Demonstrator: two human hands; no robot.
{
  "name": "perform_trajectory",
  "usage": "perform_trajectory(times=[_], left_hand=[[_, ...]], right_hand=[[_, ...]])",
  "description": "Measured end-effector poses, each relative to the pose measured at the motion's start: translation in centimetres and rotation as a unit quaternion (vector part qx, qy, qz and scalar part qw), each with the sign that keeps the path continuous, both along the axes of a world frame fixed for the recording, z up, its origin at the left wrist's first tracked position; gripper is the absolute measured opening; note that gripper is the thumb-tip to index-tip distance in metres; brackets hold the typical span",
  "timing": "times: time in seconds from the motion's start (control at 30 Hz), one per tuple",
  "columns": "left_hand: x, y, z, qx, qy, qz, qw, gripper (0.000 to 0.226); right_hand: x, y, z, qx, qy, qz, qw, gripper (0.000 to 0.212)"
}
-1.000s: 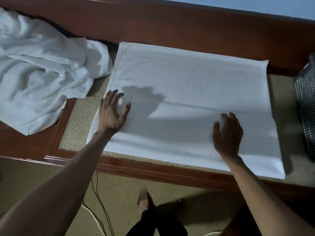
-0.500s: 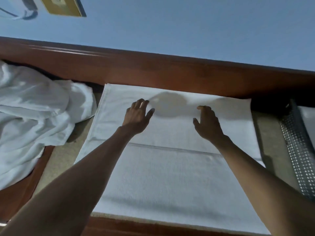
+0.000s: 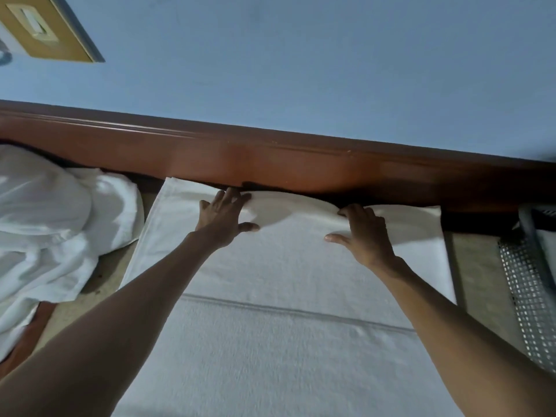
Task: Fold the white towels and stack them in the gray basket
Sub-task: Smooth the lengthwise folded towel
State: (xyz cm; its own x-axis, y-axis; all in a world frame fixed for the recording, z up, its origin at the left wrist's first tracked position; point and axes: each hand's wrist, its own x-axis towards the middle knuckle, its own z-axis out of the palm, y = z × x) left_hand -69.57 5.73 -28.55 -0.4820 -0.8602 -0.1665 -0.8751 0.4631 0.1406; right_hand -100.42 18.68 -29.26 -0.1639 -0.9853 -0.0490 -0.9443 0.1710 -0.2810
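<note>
The flat white terry towel [image 3: 285, 341] lay spread on the tan woven tabletop [image 3: 475, 266], its far hem against the reddish-brown wooden rail [image 3: 270, 167]; the step in hand looked to be folding that hem back toward the person. Done well, both hands would lift together and lay the far hem squarely on the near one; since they sat inboard of the corners, the outer ends might sag and want straightening. Both arms reached out nearly straight; the right hand [image 3: 361, 233] gripped the hem, fingers curled over it, thumb splayed on the cloth; the left hand [image 3: 224, 219] stretched to the hem, though whether it had hold could not be told. The gray perforated metal basket [image 3: 529, 296] stood at the right; a heap of crumpled white towels [image 3: 45, 224] lay at the left.
</note>
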Motion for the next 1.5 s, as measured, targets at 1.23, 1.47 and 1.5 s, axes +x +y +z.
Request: perform_trajectory(times=[1.23, 1.47, 1.5], left_hand=[[6.2, 2.3, 8.3, 0.000, -0.084, 0.046, 0.995, 0.067], [11.3, 8.7, 10.4, 0.064, -0.093, 0.027, 0.993, 0.082], [12.2, 10.0, 10.8, 0.083, -0.068, 0.029, 0.994, 0.086]], right_hand=[[-0.9, 5.4, 8.0, 0.032, 0.159, -0.122, 0.979, 0.040], [0.1, 13.8, 8.8, -0.002, -0.015, -0.172, 0.985, 0.101], [0.5, 15.2, 9.0, -0.006, -0.067, -0.177, 0.982, 0.109]])
